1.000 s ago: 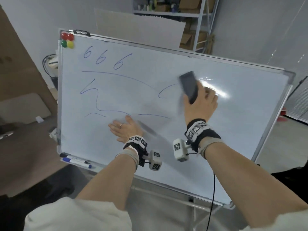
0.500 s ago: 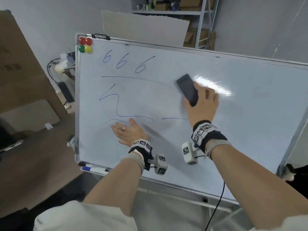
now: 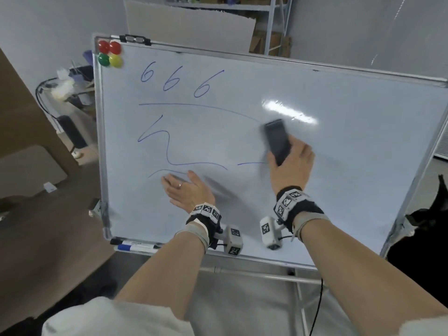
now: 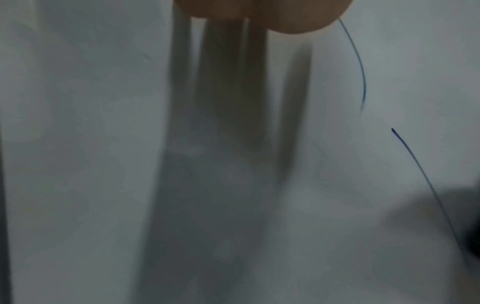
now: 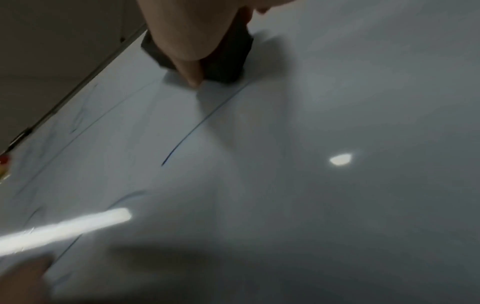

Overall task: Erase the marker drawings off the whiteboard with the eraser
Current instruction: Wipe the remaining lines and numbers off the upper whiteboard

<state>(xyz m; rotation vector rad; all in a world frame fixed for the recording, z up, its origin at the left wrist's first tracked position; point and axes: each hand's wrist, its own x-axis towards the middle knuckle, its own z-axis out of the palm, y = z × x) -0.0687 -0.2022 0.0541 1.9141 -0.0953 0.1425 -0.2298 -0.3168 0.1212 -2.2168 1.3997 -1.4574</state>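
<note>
The eraser (image 3: pixel 277 141), a dark oblong block, lies flat against the whiteboard (image 3: pixel 351 166) right of the board's middle, tilted a little off upright, with its upper end at the right tip of the long curved line (image 3: pixel 201 106). The right hand (image 3: pixel 291 166) grips it from below, fingers and thumb curled round its lower half; in the right wrist view a finger (image 5: pixel 192 67) runs down the side of the eraser (image 5: pixel 228 61) to the board surface. A short blue stroke (image 3: pixel 252 163) ends just left of this hand.

The left hand (image 3: pixel 186 190) rests flat on the lower middle of the board, fingers straight and close together, holding nothing, a ring (image 3: pixel 180 185) on one finger. Its fingertips lie over a low curved line (image 3: pixel 164 171). From the left wrist view only the heel of the hand (image 4: pixel 259 14) shows, with its shadow and two thin blue lines on the white surface.

Blue marker drawings remain on the left half: three sixes (image 3: pixel 174 81) near the top, the long curved line under them and a zigzag (image 3: pixel 167 146) below that. The right half of the board shows only a glare streak (image 3: pixel 288 111).

Four round magnets (image 3: pixel 109 54), two red, one green and one yellow, sit in the top left corner, beside a black clip (image 3: pixel 134 40) on the top frame. Markers (image 3: pixel 135 246) lie on the tray at the bottom left edge. Behind the board are a cardboard sheet (image 3: pixel 189 30) and metal shelves (image 3: pixel 274 25).
</note>
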